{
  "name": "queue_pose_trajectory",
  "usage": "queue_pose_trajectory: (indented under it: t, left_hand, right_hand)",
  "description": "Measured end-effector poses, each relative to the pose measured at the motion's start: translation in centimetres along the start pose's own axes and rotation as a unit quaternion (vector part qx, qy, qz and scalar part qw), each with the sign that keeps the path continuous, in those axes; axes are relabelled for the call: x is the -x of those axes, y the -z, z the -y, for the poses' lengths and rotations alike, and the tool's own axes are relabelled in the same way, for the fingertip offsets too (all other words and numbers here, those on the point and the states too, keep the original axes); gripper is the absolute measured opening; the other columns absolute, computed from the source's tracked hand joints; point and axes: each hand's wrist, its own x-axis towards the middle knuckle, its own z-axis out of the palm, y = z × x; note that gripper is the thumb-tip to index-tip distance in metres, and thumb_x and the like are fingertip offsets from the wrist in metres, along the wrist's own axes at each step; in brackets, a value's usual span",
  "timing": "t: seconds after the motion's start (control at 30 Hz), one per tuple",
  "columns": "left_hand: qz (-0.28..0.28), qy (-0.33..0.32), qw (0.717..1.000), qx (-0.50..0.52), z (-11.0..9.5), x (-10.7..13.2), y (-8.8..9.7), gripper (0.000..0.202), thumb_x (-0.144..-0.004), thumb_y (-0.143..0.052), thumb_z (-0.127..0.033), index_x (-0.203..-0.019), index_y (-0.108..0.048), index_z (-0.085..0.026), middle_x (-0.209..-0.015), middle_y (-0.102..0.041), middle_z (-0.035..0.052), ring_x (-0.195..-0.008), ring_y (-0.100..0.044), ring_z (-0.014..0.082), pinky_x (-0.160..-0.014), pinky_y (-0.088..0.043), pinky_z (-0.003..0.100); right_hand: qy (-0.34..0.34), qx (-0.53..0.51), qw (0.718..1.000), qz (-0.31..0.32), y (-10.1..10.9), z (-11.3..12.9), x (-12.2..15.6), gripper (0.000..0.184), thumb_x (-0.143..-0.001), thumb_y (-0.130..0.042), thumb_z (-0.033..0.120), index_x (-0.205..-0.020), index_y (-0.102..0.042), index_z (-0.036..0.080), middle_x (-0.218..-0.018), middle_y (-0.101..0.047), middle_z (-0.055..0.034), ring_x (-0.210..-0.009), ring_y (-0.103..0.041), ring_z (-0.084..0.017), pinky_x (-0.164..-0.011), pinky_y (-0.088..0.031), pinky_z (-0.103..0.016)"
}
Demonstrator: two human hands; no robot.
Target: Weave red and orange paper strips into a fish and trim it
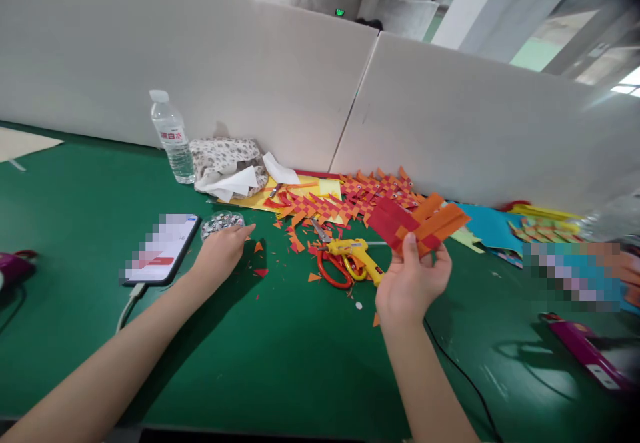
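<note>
My right hand (413, 286) grips a piece of woven red and orange paper strips (400, 226), thumb in front, held above the table. At the left, my left hand (223, 253) reaches to a small clear dish (220, 221) of tiny black-and-white pieces that look like googly eyes. One digit stretches out to the right; the other fingers are mostly hidden behind the hand. Between the hands lie a yellow hot glue gun (357, 253) and red-handled scissors (334, 271), among orange and red paper scraps (295, 243). Several woven paper fish (375, 189) are piled behind them.
A phone (165, 246) with a cable lies left of my left arm. Behind stand a water bottle (173, 139) and a patterned tissue pouch (227, 159), before a grey partition (250, 69). Blue paper (487, 223) and a purple power strip (585, 349) lie at right. A black cord (460, 369) runs beside my right forearm.
</note>
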Motion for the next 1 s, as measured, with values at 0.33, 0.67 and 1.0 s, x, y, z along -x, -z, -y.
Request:
queue_pose_trajectory:
  t: [0.33, 0.67, 1.0]
  left_hand:
    - [-0.178, -0.073, 0.965, 0.175, -2.9, 0.9, 1.1, 0.025, -0.092, -0.036, -0.024, -0.089, -0.059, -0.018, -0.092, -0.062, 0.0072, -0.091, -0.056, 0.0194, -0.084, -0.044, 0.033]
    - [-0.116, -0.261, 0.929, 0.235, -3.5, 0.9, 1.1, 0.031, -0.075, -0.066, -0.033, -0.104, -0.064, -0.023, -0.105, -0.065, 0.0076, -0.096, -0.058, 0.0212, -0.087, -0.043, 0.037]
    - [0.055, -0.068, 0.921, 0.380, -4.1, 1.0, 1.0, 0.028, -0.086, -0.049, -0.039, -0.091, -0.071, -0.022, -0.088, -0.073, 0.0019, -0.077, -0.065, 0.0165, -0.070, -0.048, 0.025]
  right_hand:
    - [-0.259, 0.155, 0.856, 0.418, -0.1, -1.9, 5.7, 0.052, -0.067, -0.070, 0.027, -0.113, -0.046, 0.022, -0.082, -0.071, -0.0029, -0.079, -0.068, -0.021, -0.074, -0.053, -0.037]
    - [-0.295, 0.137, 0.823, 0.465, 0.4, -2.1, 6.7, 0.067, -0.068, -0.071, 0.026, -0.128, -0.039, 0.024, -0.078, -0.071, 0.0000, -0.068, -0.067, -0.017, -0.064, -0.052, -0.029]
    - [-0.305, 0.124, 0.825, 0.460, 0.3, -1.9, 6.7, 0.075, -0.069, -0.070, 0.024, -0.134, -0.033, 0.025, -0.078, -0.070, 0.0010, -0.067, -0.065, -0.016, -0.065, -0.053, -0.030]
